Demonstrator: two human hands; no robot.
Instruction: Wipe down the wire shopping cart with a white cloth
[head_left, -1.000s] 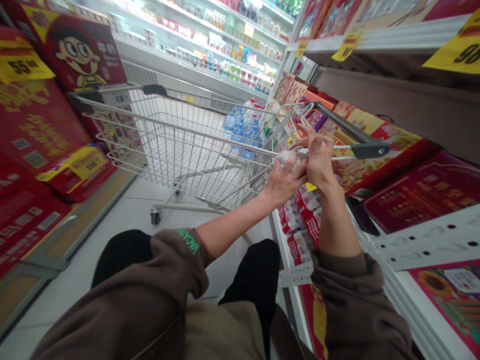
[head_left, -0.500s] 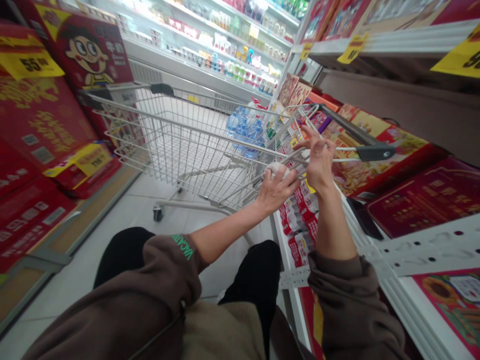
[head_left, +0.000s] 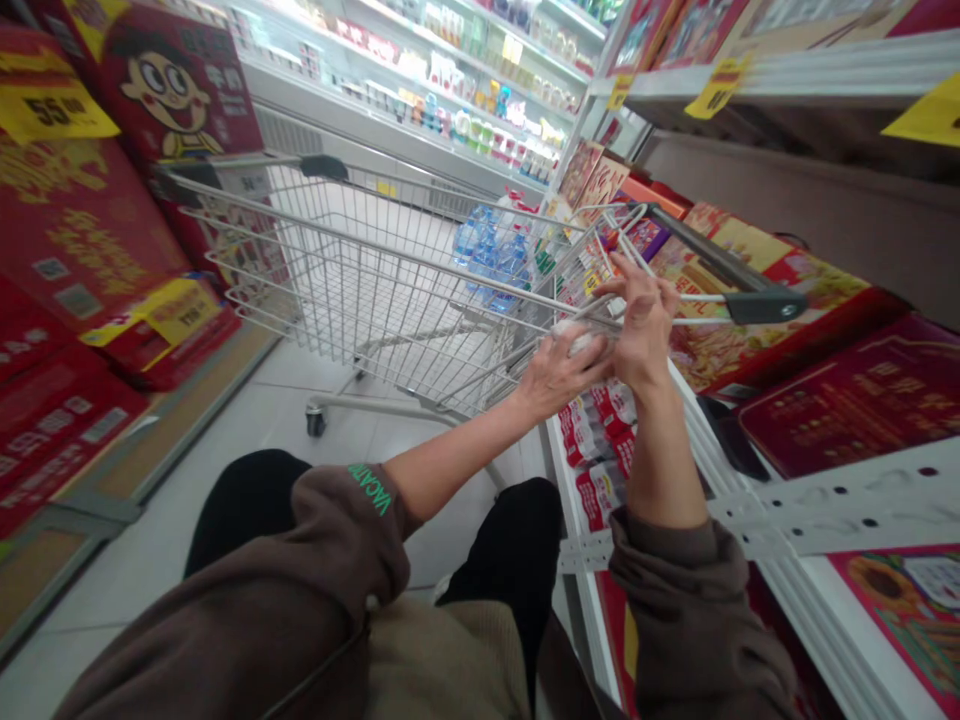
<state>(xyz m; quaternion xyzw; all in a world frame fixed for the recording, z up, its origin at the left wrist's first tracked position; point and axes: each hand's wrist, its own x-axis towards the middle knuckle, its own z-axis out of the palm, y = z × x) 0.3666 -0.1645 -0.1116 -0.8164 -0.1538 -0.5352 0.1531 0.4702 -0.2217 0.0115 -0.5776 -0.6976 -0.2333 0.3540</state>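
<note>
A metal shopping cart [head_left: 360, 260] stands across the aisle before me, its dark handle [head_left: 701, 250] at the right. My left hand [head_left: 562, 372] has its fingers curled round a whitish cloth-like item [head_left: 576, 338] against the cart's side near the handle end. Right beside it, my right hand [head_left: 643, 320] is at the cart's wire frame with bent fingers; what it grips, if anything, is too small to tell. Water bottles in a pack [head_left: 491, 255] sit inside the cart toward the handle end.
Red boxes [head_left: 82, 230] with yellow price tags are stacked at the left. A lit refrigerated shelf [head_left: 450, 80] runs along the back. Shelving [head_left: 795, 85] with gift boxes [head_left: 757, 290] lines the right, close to my right arm. Packaged bottles [head_left: 600, 490] stand low beside the cart.
My left hand has moved slightly right and up with the whitish item, up against my right hand. My right hand has shifted only a little.
</note>
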